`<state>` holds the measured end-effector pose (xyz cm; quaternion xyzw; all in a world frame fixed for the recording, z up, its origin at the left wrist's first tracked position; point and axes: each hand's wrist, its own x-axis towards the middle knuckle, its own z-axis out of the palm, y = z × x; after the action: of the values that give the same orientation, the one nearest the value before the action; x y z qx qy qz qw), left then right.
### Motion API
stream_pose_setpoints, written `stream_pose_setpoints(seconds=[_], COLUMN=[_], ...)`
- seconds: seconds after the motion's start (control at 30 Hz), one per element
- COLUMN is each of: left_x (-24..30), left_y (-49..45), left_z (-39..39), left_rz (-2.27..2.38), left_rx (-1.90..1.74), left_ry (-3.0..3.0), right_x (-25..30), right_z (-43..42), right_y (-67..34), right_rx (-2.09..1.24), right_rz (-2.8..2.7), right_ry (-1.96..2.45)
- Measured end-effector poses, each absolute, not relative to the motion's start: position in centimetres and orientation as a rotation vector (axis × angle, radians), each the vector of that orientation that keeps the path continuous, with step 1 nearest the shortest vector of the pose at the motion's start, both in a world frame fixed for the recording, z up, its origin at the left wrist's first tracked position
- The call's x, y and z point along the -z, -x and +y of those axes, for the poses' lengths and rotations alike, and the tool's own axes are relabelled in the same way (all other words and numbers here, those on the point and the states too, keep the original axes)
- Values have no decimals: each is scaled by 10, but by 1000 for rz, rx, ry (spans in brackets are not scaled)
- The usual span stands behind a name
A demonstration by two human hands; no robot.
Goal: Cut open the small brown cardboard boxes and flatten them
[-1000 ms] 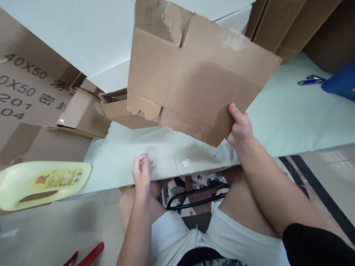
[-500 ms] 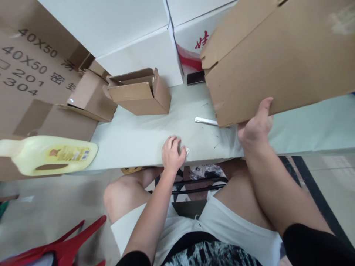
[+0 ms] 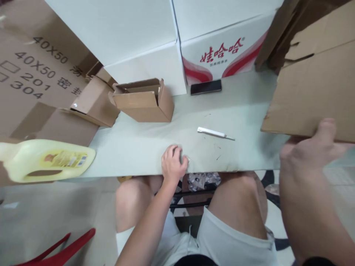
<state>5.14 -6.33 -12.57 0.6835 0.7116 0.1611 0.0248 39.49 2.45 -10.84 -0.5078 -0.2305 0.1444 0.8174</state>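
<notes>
My right hand (image 3: 313, 151) grips the lower edge of a large brown cardboard box (image 3: 318, 96) at the far right, the thumb lying over its face. The box is cut off by the frame's edge. My left hand (image 3: 173, 164) rests on the front edge of the pale green table (image 3: 133, 151), fingers curled. A small whitish scrap (image 3: 189, 159) shows by its thumb; what the fingers enclose is hidden. Between the hands lies a slim white-handled tool (image 3: 212, 132) with a thin metal tip, beside several dark specks.
A small open carton (image 3: 141, 105) stands at back left, next to another small box (image 3: 95, 98). A yellow jug (image 3: 47, 160) is at the left edge. A black phone (image 3: 206, 87) lies before white cartons (image 3: 222, 55) along the back. A red chair part (image 3: 63, 251) shows below.
My right hand has carried the large cardboard box to the right, uncovering the phone and the whole white-handled tool. My left hand has stayed at the table edge. The view has shifted slightly.
</notes>
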Motion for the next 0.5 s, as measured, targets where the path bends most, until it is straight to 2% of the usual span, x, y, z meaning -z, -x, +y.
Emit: stream_pose_setpoints(seconds=[0.17, 0.33, 0.5], left_x=[130, 133, 134], left_y=[-49, -48, -49], left_z=[-62, -63, -64], left_rz=[2222, 2199, 2202], left_rx=[-534, -596, -602], left_ry=[-2145, -2214, -2220], right_x=[89, 42, 2], right_z=[40, 63, 126], right_y=[-443, -427, -419], right_rx=[-115, -170, -186], right_rz=[-695, -580, -650], right_ry=[915, 1068, 1055])
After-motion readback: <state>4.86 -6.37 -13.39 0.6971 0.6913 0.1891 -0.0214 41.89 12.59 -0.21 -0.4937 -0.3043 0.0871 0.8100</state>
